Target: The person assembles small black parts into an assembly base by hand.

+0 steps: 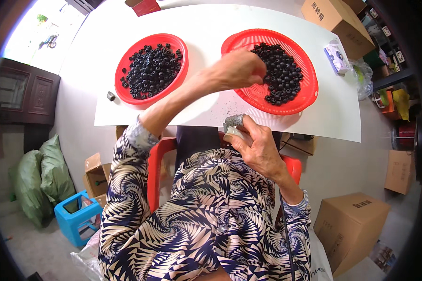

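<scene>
**Two hands sorting black rings between red baskets**

Two hands are working over a white worktop [126, 70]. The left hand [241, 69] is reaching across, fingers pinched shut at the near edge of the rings [281, 75] in the right basket [248, 44]; whether it is already gripping one I cannot tell. The right hand [255, 147] is waiting near the worktop's edge, curled around a small grey tool [233, 122], thumb and finger wrapped in tape. By my judgement, picking is in hand; the next move is calling for one ring lifted clear and brought to the tool. Left of them, a second basket [178, 47] is holding more rings; a stray piece [110, 96] is lying just beside it.
</scene>
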Motion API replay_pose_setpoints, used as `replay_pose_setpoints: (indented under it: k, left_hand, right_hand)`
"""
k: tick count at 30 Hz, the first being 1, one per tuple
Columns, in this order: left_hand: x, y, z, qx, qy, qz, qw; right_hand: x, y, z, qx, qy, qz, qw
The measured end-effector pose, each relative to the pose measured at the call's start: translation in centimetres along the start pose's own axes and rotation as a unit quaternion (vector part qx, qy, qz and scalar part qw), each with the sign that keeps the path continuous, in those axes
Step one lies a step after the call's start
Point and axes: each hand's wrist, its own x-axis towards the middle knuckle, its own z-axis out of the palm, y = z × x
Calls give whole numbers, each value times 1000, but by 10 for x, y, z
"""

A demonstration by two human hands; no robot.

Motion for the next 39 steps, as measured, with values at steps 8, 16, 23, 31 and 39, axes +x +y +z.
replay_pose_setpoints:
  k: [8, 16, 23, 31, 39]
  left_hand:
    - [40, 1, 40, 198, -101, 30, 975]
    - [10, -5, -1, -156, 10, 10, 988]
    - [-88, 9, -5, -670, 66, -101, 733]
    - [-137, 37, 28, -779, 156, -155, 588]
    - [-145, 32, 37, -800, 144, -131, 568]
  right_hand:
    - [-1, -5, -4, -34, -12, 7, 999]
    - [0, 0, -3, -39, -32, 21, 999]
    - [1, 1, -2, -19, -42, 51, 998]
    - [8, 0, -4, 10, -28, 72, 997]
    - [7, 12, -1, 43, -3, 90, 995]
